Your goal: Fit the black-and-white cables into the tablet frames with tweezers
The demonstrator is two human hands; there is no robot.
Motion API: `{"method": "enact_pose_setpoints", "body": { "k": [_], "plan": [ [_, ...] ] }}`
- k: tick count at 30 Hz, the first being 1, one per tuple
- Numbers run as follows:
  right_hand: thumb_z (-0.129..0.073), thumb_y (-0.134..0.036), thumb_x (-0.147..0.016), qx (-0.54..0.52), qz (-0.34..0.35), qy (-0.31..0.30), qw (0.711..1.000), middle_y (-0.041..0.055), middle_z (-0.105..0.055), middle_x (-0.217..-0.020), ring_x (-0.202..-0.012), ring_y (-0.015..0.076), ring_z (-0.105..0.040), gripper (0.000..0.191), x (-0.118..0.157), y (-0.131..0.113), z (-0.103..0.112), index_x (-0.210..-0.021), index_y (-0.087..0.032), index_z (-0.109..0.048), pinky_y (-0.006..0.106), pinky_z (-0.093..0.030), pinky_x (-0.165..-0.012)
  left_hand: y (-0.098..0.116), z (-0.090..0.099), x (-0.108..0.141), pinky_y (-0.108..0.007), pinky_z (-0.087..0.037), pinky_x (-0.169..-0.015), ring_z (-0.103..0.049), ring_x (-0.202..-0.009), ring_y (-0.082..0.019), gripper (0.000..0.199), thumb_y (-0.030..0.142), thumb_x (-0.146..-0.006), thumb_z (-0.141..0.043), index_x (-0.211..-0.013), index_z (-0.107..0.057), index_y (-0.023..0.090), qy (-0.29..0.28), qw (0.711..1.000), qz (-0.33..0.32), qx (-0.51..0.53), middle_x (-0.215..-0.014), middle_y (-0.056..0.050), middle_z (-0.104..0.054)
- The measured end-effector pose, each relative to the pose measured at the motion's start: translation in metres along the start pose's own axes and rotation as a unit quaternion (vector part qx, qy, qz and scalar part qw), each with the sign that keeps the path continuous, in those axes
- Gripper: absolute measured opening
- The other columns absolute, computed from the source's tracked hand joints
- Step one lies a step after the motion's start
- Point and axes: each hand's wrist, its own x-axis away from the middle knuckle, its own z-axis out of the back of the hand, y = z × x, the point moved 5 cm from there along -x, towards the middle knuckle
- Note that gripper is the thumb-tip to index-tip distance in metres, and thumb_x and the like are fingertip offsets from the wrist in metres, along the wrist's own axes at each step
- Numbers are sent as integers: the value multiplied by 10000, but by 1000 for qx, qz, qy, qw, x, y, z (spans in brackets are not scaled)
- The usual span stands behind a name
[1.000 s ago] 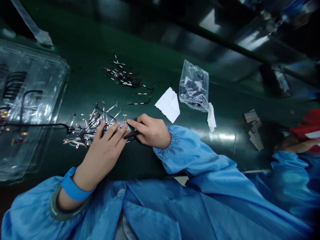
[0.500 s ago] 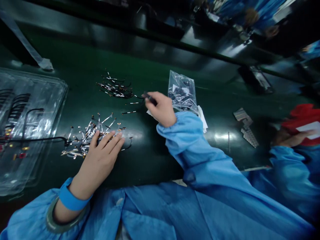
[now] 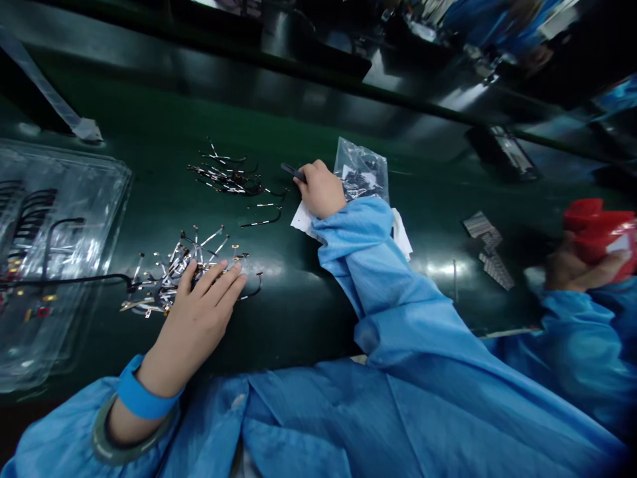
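Observation:
My left hand (image 3: 202, 312) lies flat, fingers spread, over the right side of a pile of silvery flex cables (image 3: 174, 269). My right hand (image 3: 321, 189) is closed round a dark tool (image 3: 292, 172), whose tip points up and left. Left of that tool, a bunch of thin black cables (image 3: 229, 178) with white marks rests on the green table. Two separate strips (image 3: 261, 223) lie just below the bunch. Beside my right hand is a clear plastic bag (image 3: 365, 172) with dark parts inside, and white paper (image 3: 302, 220) shows under my right wrist.
Clear plastic trays (image 3: 94, 232) with black cables stand at the left, and a black cord (image 3: 94, 278) runs from them to the pile. At the right lie patterned strips (image 3: 490, 249). Another person's hand (image 3: 580, 265) holds a red object (image 3: 597, 229) at the far right.
My right hand and the dark tool have moved up slightly, away from the black cables. The other person's red object has shifted. My left hand stays in place.

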Motion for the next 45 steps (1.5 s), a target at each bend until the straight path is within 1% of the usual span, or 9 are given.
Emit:
{"method": "enact_pose_setpoints", "body": {
  "k": [3, 6, 9, 13, 19, 26, 32, 35, 45],
  "plan": [
    [-541, -219, -894, -35, 62, -17, 997, 100, -589, -981, -837, 229, -584, 118, 28, -21, 11, -965, -172, -622, 379, -466, -777, 1, 0, 0, -590, -364, -1080, -573, -1209, -316, 370, 75, -926, -425, -1237, -619, 128, -10, 1000, -2, 2, -1309, -100, -647],
    [-525, -260, -922, -105, 154, -145, 972, 57, -603, -895, -807, 179, -576, 119, 69, -49, 10, -938, -182, -615, 307, -456, -748, 1, -1, 0, -593, -349, -1091, -559, -1228, -319, 387, 69, -921, -424, -1254, -609, 134, -24, 1000, -4, 6, -1322, -102, -637],
    [-559, -264, -899, -127, 142, -219, 957, 53, -632, -914, -809, 167, -586, 109, 97, -60, 6, -940, -175, -607, 285, -443, -731, 1, -1, 0, -599, -337, -1099, -549, -1244, -321, 394, 68, -918, -433, -1268, -601, 137, -28, 1000, -2, 14, -1326, -108, -633],
    [-551, -315, -889, -182, 91, -185, 962, 39, -666, -917, -796, 167, -598, 167, 97, -51, 9, -983, -181, -582, 281, -440, -709, 1, -1, 0, -600, -356, -1083, -554, -1240, -323, 370, 73, -926, -434, -1251, -604, 119, -20, 1000, -3, 12, -1324, -121, -632],
    [-539, -331, -891, -204, 112, -161, 959, 39, -645, -856, -787, 165, -582, 179, 98, -44, 14, -918, -171, -615, 282, -434, -725, 2, 2, -2, -596, -385, -1063, -580, -1201, -327, 330, 78, -930, -454, -1223, -603, 109, -5, 1000, -19, -2, -1299, -114, -650],
    [-537, -167, -843, -114, 152, -193, 962, 64, -623, -959, -861, 184, -581, 149, 106, -59, 3, -961, -172, -628, 294, -432, -738, 1, 0, -2, -599, -392, -1062, -581, -1210, -321, 339, 88, -943, -431, -1232, -603, 127, -7, 1000, -10, 2, -1308, -108, -645],
    [-492, -200, -896, -178, 220, -207, 936, 54, -611, -984, -870, 159, -576, 156, 112, -94, -1, -990, -186, -616, 269, -441, -754, 2, 1, -1, -616, -387, -1068, -567, -1222, -326, 359, 73, -927, -426, -1221, -627, 126, -8, 1000, -6, 12, -1272, -123, -663],
    [-475, -232, -919, -157, 227, -222, 935, 65, -611, -1026, -888, 167, -584, 181, 114, -107, -8, -1017, -185, -620, 267, -431, -728, 2, 2, -2, -607, -393, -1064, -583, -1181, -330, 354, 73, -921, -444, -1223, -624, 114, -14, 1000, -7, 6, -1237, -118, -679],
    [-467, -253, -944, -97, 245, -218, 940, 78, -631, -1048, -896, 177, -610, 232, 112, -109, -11, -1074, -178, -644, 268, -431, -679, 2, 1, 1, -647, -295, -1123, -554, -1235, -327, 378, 82, -933, -435, -1260, -611, 153, -19, 1000, 6, 20, -1247, -119, -671]
  ]
}}
